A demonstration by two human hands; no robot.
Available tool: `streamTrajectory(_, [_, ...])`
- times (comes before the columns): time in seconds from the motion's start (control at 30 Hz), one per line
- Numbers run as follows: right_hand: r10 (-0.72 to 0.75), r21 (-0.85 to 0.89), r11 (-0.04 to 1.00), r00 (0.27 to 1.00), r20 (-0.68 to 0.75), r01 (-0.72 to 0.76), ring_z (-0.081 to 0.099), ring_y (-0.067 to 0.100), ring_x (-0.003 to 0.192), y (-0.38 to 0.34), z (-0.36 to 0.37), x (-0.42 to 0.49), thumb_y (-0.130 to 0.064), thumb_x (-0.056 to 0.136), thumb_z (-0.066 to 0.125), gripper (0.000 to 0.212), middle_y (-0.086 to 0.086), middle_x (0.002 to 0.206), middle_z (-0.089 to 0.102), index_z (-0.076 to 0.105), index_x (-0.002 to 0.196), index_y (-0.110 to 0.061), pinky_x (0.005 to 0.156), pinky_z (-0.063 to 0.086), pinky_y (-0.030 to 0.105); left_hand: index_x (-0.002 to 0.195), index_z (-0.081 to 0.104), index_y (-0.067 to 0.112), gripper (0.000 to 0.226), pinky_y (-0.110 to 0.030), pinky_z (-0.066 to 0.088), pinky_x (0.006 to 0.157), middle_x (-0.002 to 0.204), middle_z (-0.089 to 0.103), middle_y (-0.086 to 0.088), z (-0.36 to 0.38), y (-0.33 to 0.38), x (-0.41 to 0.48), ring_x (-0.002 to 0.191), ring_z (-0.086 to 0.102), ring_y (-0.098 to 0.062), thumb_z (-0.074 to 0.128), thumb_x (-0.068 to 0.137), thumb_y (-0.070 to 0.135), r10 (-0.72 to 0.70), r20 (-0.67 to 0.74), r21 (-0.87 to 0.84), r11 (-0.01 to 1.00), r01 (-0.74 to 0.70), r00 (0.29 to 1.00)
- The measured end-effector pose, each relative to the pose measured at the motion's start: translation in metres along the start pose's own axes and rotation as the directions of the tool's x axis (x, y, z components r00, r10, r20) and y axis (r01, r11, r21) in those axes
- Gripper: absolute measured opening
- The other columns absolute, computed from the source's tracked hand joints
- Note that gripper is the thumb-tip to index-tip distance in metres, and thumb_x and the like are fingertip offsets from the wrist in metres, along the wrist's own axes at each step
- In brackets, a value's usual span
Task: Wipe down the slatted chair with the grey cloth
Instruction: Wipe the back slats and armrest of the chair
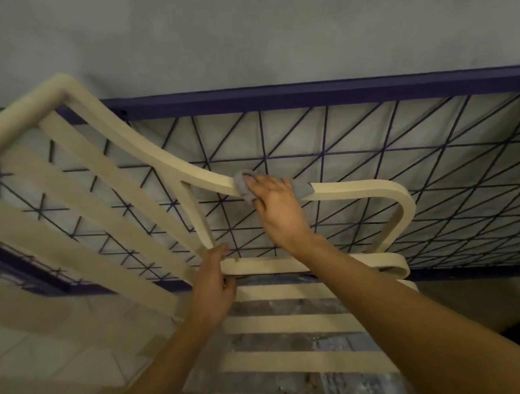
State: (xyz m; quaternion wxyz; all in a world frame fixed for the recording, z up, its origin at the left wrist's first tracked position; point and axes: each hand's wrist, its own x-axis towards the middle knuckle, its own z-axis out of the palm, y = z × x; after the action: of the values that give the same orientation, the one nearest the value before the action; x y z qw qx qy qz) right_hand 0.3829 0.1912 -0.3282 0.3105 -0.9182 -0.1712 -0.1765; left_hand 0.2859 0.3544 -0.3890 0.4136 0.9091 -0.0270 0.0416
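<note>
R hand (276,208) holds the small grey cloth (241,183) wrapped on the armrest of the cream plastic slatted chair (173,169). L hand (213,286) grips the chair where seat & back meet, prob to steady it. Step looks like wiping the arm; next, slide the cloth along to the front bend, pushing down firm.

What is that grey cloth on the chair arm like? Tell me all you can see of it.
The grey cloth is small, soft and crumpled, plain mid-grey. It is wrapped over the curved cream armrest of the slatted chair. The right hand covers its middle and grips it against the armrest, so only two ends show: a bunched one by the thumb and a flatter one past the fingers. Nothing else touches it.
</note>
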Motion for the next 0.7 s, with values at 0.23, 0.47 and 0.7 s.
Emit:
streamTrajectory(0.23, [0.138, 0.594, 0.798, 0.990, -0.024, -0.096, 0.055, 0.005, 0.120, -0.034, 0.013, -0.048, -0.011, 0.103, 0.046, 0.033, -0.001, 0.129, 0.063, 0.058, 0.133, -0.015, 0.103, 0.043, 0.023, 0.146, 0.037, 0.021, 0.046, -0.028, 0.034, 0.099, 0.140, 0.046, 0.002, -0.017, 0.025, 0.026, 0.122, 0.044, -0.014, 0.044, 0.101, 0.029, -0.436, -0.082, -0.546, 0.772, 0.326, 0.896])
streamTrajectory(0.47, [0.674, 0.779, 0.188, 0.656, 0.340, -0.598, 0.062, 0.034, 0.107, -0.043, 0.076, -0.016, -0.024, 0.100, 0.050, 0.025, 0.013, 0.103, 0.070, 0.071, 0.088, -0.020, 0.096, 0.051, 0.046, 0.125, 0.048, 0.031, 0.031, -0.009, 0.044, 0.076, 0.107, 0.056, 0.018, -0.013, 0.014, 0.045, 0.092, 0.056, 0.008, 0.036, 0.101, 0.047, -0.506, -0.029, -0.724, 0.605, 0.331, 0.862])
streamTrajectory(0.7, [0.322, 0.830, 0.436, 0.922, 0.216, -0.347, 0.060, 0.012, 0.113, -0.077, 0.093, 0.014, -0.015, 0.100, 0.049, 0.032, -0.005, 0.119, 0.066, 0.062, 0.130, -0.013, 0.100, 0.048, 0.025, 0.143, 0.045, 0.018, 0.052, -0.036, 0.034, 0.114, 0.139, 0.055, -0.001, -0.006, 0.004, 0.055, 0.129, 0.048, -0.009, 0.030, 0.102, 0.047, -0.511, -0.015, -0.811, 0.509, 0.289, 0.859])
